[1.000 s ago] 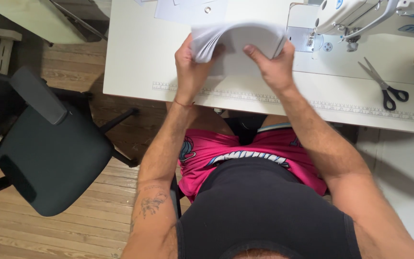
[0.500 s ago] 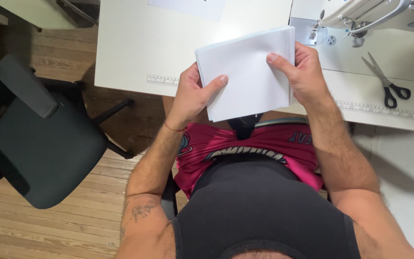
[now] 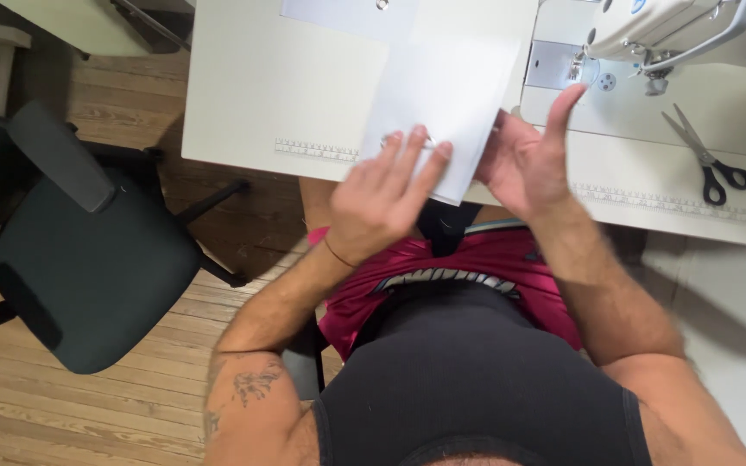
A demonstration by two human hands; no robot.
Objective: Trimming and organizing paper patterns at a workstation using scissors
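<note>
While under both hands, white folded fabric (image 3: 446, 103)

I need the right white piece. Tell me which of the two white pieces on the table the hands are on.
The big folded white piece at the table's near edge, under the left hand and beside the right hand; the other white piece lies untouched farther back.
</note>
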